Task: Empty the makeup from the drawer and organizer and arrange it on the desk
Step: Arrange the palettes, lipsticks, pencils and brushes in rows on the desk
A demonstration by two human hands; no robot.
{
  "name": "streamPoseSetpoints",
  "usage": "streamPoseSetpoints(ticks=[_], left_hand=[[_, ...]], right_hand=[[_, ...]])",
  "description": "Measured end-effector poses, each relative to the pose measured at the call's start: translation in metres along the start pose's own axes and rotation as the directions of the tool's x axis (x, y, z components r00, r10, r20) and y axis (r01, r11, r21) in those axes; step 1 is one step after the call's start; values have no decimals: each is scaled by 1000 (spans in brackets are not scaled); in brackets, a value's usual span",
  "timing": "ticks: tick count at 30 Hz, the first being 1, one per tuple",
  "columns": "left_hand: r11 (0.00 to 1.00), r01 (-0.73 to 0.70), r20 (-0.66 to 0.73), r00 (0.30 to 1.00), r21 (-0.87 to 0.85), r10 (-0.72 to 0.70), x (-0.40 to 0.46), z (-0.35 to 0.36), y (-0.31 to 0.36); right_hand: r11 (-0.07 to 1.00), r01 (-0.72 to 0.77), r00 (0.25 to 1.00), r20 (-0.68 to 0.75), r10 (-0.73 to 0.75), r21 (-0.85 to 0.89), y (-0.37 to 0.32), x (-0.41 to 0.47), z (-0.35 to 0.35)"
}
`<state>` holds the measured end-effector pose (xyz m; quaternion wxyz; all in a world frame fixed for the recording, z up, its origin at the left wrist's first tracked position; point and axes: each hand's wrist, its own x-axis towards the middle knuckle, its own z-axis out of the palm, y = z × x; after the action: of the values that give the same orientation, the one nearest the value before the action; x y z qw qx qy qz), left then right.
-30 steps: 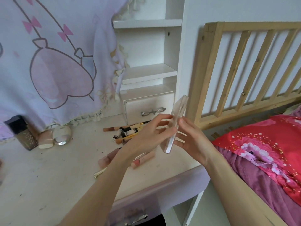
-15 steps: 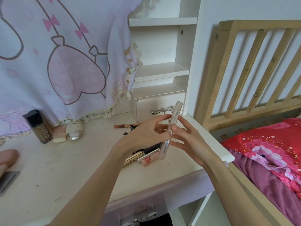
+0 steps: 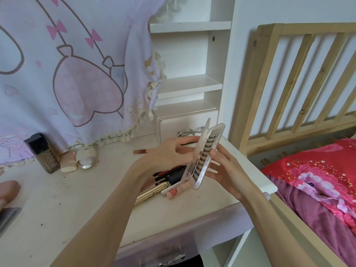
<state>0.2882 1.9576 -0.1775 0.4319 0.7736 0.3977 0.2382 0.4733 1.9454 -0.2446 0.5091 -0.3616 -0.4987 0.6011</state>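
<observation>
Step, judged: inspecting item before arranging on desk [image 3: 81, 205]. Next move calls for closing lid, laying case flat beside pile of tubes [image 3: 169, 182].

Left hand [image 3: 165, 155], 9 o'clock of lash case [image 3: 206, 158]: fingers curled, grasping lid edge. Case upright, lid ajar, above desk's 3 o'clock edge. Right hand [image 3: 227, 170], at case's 3 o'clock: fingers nearly straight, thumb pinching tray rim.

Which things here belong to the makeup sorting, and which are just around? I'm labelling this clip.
Job:
- clear lash case, held open by left hand and right hand
- pile of tubes and pencils on the desk
- dark foundation bottle
- small drawer

Just around:
- pink cartoon blanket
- wooden bed rail
- red bedding
</observation>
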Motion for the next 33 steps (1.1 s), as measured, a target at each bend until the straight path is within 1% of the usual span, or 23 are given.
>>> streamPoseSetpoints(ticks=[3, 6, 9, 12, 15, 19, 23, 28, 30, 33], left_hand=[[1000, 14, -48, 999, -7, -14, 16, 0, 0], [996, 5, -134, 991, 93, 8, 44, 1, -1], [982, 19, -156, 988, 187, 11, 76, 5, 0], [981, 21, -196, 980, 193, 17, 105, 12, -3], [990, 41, -250, 968, 136, -6, 128, 17, -5], [987, 56, -306, 952, 152, -7, 154, 20, -10], [984, 68, -335, 942, 164, -9, 174, 21, -12], [983, 70, -365, 931, 171, -3, 190, 24, -13], [977, 73, -383, 924, 199, 9, 195, 25, -17], [963, 91, -420, 907, 253, 25, 200, 25, -21]], right_hand=[[987, -34, 999, -9, 36, 155, 2, 2, -7], [934, -27, 996, -72, 56, 355, 5, 4, -15], [908, 7, 987, -148, 61, 420, 7, 7, -28], [898, 35, 972, -222, 71, 439, 5, 10, -42], [908, 31, 940, -320, 115, 418, 5, 15, -56], [930, -12, 890, -419, 177, 368, 10, 21, -69], [958, -83, 801, -554, 227, 273, 16, 29, -81], [974, -125, 702, -678, 220, 187, 16, 35, -86], [979, -176, 691, -695, 199, 106, 18, 36, -87], [953, -276, 695, -711, 105, -128, 21, 37, -90]])
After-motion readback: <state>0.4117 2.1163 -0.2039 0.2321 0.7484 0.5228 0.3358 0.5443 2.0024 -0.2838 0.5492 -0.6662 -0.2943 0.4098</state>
